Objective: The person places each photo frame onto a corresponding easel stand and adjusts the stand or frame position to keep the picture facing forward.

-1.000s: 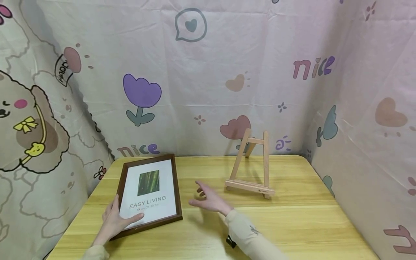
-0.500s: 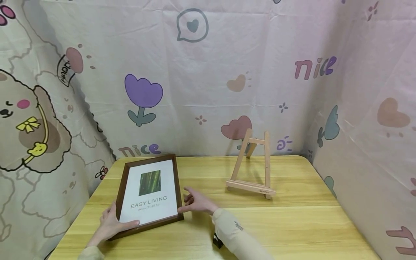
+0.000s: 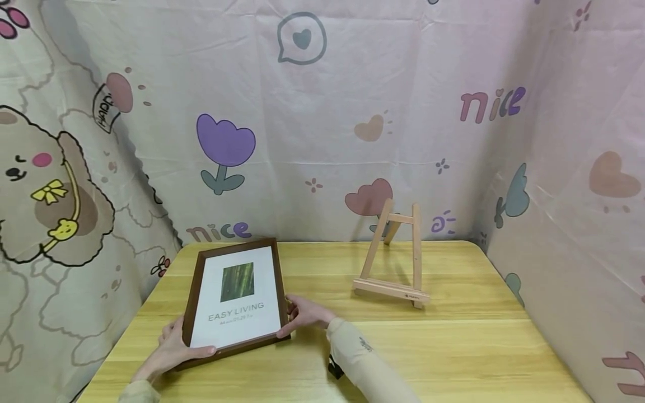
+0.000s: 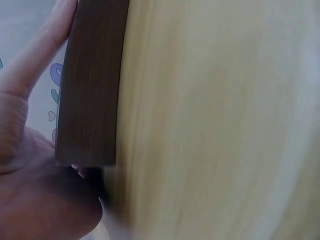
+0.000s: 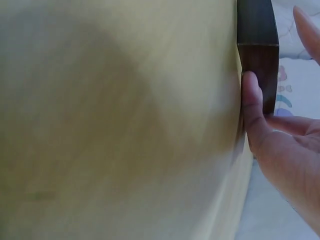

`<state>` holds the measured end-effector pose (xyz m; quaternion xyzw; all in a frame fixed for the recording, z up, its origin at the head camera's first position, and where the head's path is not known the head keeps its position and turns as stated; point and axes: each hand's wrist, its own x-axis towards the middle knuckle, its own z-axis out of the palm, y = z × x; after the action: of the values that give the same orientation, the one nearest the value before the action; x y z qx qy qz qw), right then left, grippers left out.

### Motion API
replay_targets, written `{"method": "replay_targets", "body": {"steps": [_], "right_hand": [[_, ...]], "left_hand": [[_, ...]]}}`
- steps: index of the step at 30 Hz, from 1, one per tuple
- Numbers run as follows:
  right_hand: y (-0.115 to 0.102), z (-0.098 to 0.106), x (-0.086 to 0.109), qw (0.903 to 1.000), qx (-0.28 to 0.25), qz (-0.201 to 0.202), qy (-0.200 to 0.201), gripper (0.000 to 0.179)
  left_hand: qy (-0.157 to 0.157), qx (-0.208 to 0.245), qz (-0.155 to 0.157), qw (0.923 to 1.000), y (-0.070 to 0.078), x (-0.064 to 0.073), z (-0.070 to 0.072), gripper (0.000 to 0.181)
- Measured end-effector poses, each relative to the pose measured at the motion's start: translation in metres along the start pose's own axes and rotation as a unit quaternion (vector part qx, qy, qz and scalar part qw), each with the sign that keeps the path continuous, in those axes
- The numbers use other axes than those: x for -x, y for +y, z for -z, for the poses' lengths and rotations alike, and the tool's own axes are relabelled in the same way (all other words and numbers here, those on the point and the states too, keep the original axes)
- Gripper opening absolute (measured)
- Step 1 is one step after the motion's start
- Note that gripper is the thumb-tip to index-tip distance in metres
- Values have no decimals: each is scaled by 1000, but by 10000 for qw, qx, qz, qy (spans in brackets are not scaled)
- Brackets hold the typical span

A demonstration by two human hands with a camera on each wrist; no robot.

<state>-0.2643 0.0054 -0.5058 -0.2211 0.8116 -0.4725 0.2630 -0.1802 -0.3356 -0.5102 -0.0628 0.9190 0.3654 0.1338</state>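
A brown picture frame (image 3: 237, 330) with a white insert reading "EASY LIVING" lies tilted in angle on the left of the table. My left hand (image 3: 173, 347) holds its near left corner, thumb over the front border. At the near right corner, my right hand (image 3: 307, 313) grips the frame's edge with the thumb on the front. In the left wrist view the dark border (image 4: 90, 90) sits against the palm. The right wrist view has a finger (image 5: 253, 95) along the frame's side. Fingertips behind the frame are hidden.
A small wooden easel (image 3: 390, 289) stands on the right half of the yellow wood-grain table (image 3: 453, 347). Printed cloth (image 3: 307, 112) hangs behind the table and at both sides. A small black object (image 3: 335, 368) is at the right sleeve.
My right hand has moved left from beside the frame and taken hold of its near right corner. The left hand keeps its grip. The easel has stayed put.
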Motion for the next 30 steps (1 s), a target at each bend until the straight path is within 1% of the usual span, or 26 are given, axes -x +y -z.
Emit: {"method": "replay_targets", "body": {"steps": [3, 7, 9, 11, 15, 18, 22, 27, 30], "right_hand": [[1, 2, 0, 10000, 44, 77, -20, 91], [2, 2, -3, 9990, 71, 422, -143, 67], [2, 1, -4, 9982, 53, 571, -182, 64], [2, 0, -4, 9975, 31, 681, -203, 67], [1, -2, -5, 9968, -21, 786, -159, 70], [0, -2, -5, 9969, -5, 782, -95, 70], [0, -4, -6, 9972, 168, 726, 26, 68], [0, -7, -5, 9976, 505, 369, 283, 76], [1, -7, -5, 9976, 514, 309, 337, 71]], "left_hand": [[-138, 23, -13, 9999, 1, 0, 1, 138], [-281, 92, -50, 9996, 0, 0, 3, 139], [-307, 85, -63, 9995, 0, 1, 4, 138], [-310, 49, -49, 9995, -1, 2, 4, 138], [-305, 39, -2, 9995, -2, 2, 4, 138], [-304, 70, 7, 9995, -1, 3, 5, 138], [-317, 149, -12, 9994, -1, 4, 5, 137], [-310, 167, -24, 9994, -1, 4, 4, 135], [-280, 120, 5, 9995, -2, 3, 3, 135]]}}
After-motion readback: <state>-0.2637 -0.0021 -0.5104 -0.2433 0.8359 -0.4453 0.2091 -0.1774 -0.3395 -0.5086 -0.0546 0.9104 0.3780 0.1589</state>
